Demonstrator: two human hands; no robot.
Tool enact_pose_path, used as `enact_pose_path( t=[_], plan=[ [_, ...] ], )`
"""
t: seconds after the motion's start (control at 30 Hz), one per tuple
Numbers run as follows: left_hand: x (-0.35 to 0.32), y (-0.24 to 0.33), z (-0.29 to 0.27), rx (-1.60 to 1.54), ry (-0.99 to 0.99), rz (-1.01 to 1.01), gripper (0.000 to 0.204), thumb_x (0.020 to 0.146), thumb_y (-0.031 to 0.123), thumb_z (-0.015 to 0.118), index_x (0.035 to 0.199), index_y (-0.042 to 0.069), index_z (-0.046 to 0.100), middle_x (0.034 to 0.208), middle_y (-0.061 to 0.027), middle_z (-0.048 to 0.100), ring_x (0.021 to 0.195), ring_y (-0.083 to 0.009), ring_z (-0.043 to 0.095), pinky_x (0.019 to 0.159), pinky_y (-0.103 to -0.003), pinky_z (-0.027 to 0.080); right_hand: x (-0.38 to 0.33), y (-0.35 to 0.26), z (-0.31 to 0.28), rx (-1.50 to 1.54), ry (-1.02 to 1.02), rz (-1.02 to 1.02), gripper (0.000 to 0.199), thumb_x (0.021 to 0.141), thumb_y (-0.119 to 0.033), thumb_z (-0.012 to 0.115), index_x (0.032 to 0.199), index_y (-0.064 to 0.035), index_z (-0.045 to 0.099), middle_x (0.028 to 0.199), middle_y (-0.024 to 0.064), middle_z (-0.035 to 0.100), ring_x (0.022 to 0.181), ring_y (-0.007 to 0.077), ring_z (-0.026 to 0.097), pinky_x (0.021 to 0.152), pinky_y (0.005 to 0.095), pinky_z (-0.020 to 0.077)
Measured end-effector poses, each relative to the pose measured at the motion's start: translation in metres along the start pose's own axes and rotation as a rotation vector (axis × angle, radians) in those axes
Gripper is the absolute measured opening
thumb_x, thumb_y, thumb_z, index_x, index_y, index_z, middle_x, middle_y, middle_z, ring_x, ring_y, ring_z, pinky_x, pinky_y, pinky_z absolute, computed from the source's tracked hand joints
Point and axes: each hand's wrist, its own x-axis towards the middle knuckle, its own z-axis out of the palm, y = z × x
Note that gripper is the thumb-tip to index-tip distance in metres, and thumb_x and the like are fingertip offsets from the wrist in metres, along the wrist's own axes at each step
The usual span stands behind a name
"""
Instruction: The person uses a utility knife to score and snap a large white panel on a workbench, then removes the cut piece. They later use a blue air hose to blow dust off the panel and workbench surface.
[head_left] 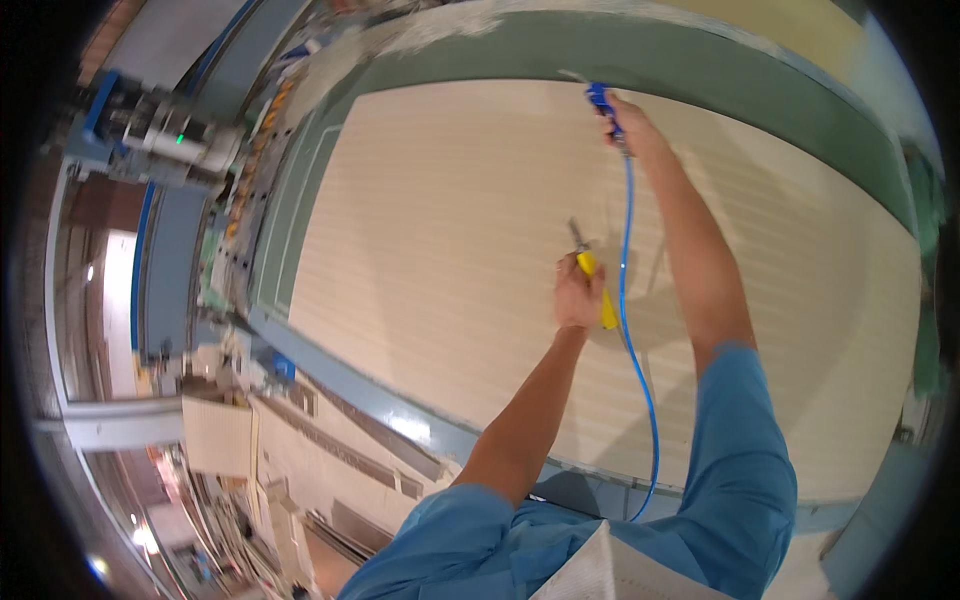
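A large pale board (440, 220) lies flat in front of me. My right hand (634, 124) is stretched over its far edge, fingers wrapped round a blue air blow gun (600, 98) whose thin nozzle points to the left. From the gun's lower end a blue air hose (627, 300) runs back over the board towards my body. Nearer to me, my left hand (575, 298) grips a yellow-handled tool (608, 312) with a narrow metal end that points away from me. The exact kind of this tool cannot be made out.
A dark green bed surface (450, 55) borders the board at the back. On the left stands a machine unit (170, 135) with a green light, beside a rail with orange parts. Stacked panels and offcuts (330, 440) lie at the lower left, past the blue-grey table edge (400, 420).
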Motion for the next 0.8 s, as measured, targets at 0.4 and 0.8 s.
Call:
enact_pose_path(
  t=[0.4, 0.8],
  plan=[
    [-0.001, -0.007, -0.008, -0.173, 0.14, -0.026, 0.036, 0.09, 0.03, 0.058, 0.096, -0.005, 0.06, 0.108, -0.0228, 0.058, 0.105, -0.0406, 0.055, 0.09, -0.045, 0.046, -0.302, 0.088, -0.053, 0.078, 0.056, 0.071, 0.041, 0.099, -0.041, 0.057, 0.118, -0.004, 0.058, 0.055, -0.0055, 0.042, 0.044, 0.0058, 0.038, 0.045, 0.0233, 0.0326],
    [-0.191, -0.134, -0.227, -1.153, 0.314, -0.565, 0.018, 0.093, 0.021, 0.058, 0.099, 0.003, 0.057, 0.086, -0.0102, 0.064, 0.079, -0.0224, 0.064, 0.069, -0.037, 0.053, -0.699, 0.319, -0.008, 0.417, 0.636, -0.195, 0.037, 0.102, -0.032, 0.051, 0.13, -0.0072, 0.05, 0.103, 0.0171, 0.067, 0.103, 0.0243, 0.065, 0.09, 0.0424, 0.0528]
  ],
)
